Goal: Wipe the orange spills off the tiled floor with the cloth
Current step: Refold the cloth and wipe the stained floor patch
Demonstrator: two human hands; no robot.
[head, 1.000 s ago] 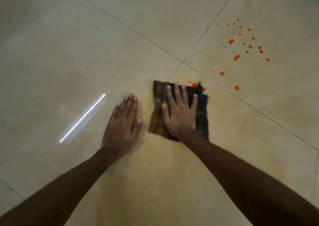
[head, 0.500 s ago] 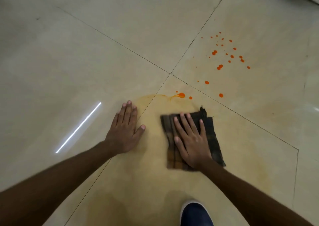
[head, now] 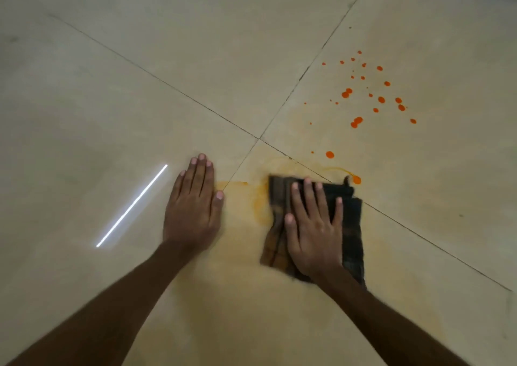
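Observation:
A dark plaid cloth [head: 351, 223] lies folded flat on the beige tiled floor [head: 112, 86]. My right hand [head: 313, 228] presses down on the cloth with fingers spread. My left hand [head: 193, 206] rests flat on the bare tile to the cloth's left, holding nothing. Several orange drops [head: 372, 94] are scattered on the tile beyond the cloth to the right. One larger drop [head: 329, 154] sits just past the cloth. A smeared drop [head: 356, 180] touches the cloth's far right corner. A pale orange smear [head: 258, 200] stains the tile around the cloth's left edge.
Dark grout lines cross at a junction [head: 258, 138] just beyond my hands. A bright white streak of reflected light [head: 131, 205] lies on the tile to the left. A faint yellowish film [head: 237, 295] covers the tile between my forearms.
My right hand has pushed the cloth forward again, back up to the grout line and over the drops near the junction. My left hand has stayed planted. The foot seen earlier is out of view.

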